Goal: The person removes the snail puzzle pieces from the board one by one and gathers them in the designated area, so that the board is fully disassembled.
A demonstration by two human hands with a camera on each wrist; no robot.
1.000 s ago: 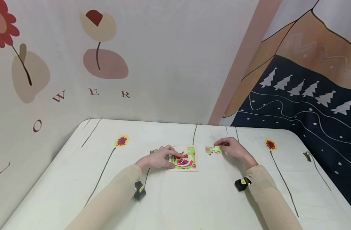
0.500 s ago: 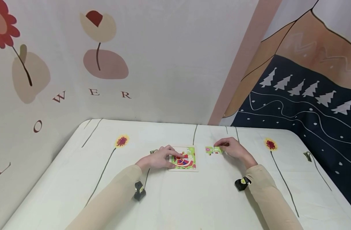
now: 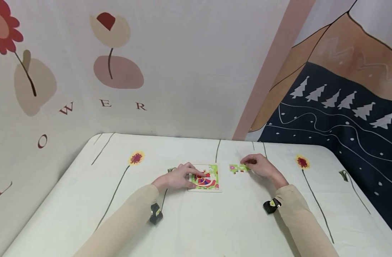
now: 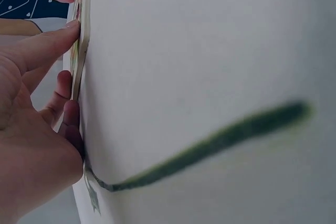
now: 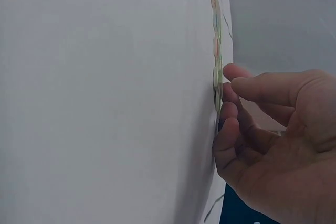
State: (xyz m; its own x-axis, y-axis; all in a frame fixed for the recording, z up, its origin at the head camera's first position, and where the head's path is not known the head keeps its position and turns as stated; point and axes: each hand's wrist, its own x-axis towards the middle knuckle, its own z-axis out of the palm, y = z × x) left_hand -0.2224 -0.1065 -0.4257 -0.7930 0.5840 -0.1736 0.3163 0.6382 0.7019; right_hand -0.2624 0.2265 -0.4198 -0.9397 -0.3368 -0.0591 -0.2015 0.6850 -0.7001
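A square jigsaw puzzle (image 3: 214, 179) with a red, blue and green picture lies flat in a pale frame at the table's middle. My left hand (image 3: 179, 176) rests over its left side, index finger stretched onto the picture and thumb near the front left corner. To the right lie loose green jigsaw pieces (image 3: 233, 168), one bearing a pink flower. My right hand (image 3: 262, 166) bends over the right end of these pieces. In the right wrist view, its fingertips (image 5: 231, 72) are right at the pieces (image 5: 217, 51), which lie flat in a row.
A white cloth (image 3: 215, 221) printed with flowers covers the table. Behind it rises a patterned backdrop (image 3: 189, 89). Each wrist carries a small black camera (image 3: 156, 214) on a strap.
My right hand has shifted very slightly right, and the loose pieces beneath its fingers sit a little differently. My left hand and the framed puzzle stay in place.
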